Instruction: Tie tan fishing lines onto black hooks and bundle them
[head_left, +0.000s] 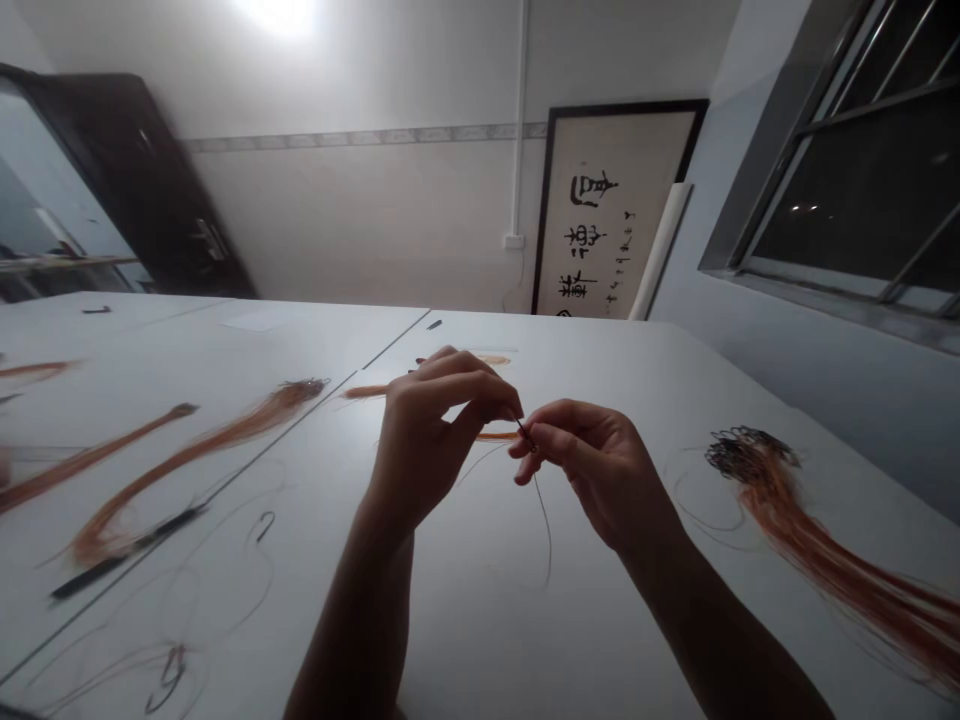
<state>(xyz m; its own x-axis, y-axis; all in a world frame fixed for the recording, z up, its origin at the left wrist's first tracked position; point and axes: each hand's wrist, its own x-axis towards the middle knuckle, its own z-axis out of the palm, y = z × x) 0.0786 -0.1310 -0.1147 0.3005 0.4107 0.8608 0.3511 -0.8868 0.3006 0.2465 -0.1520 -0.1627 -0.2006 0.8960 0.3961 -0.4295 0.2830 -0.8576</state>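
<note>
Near the middle of the head view, my left hand (450,410) pinches the upper end of a thin dark hook (525,432). My right hand (589,450) closes its thumb and fingers on the hook's lower end, close to the left fingertips. A fine thread (548,530) hangs from the right fingertips and curves down over the white table (480,620). Behind the hands lies an orange strand (499,436), partly hidden by the left hand.
A bundle of reddish threads with dark hooks (754,455) lies at the right. More orange bundles (255,420) and a black stick (127,555) are on the left. Loose hooks (171,680) and tangled thread lie at the lower left.
</note>
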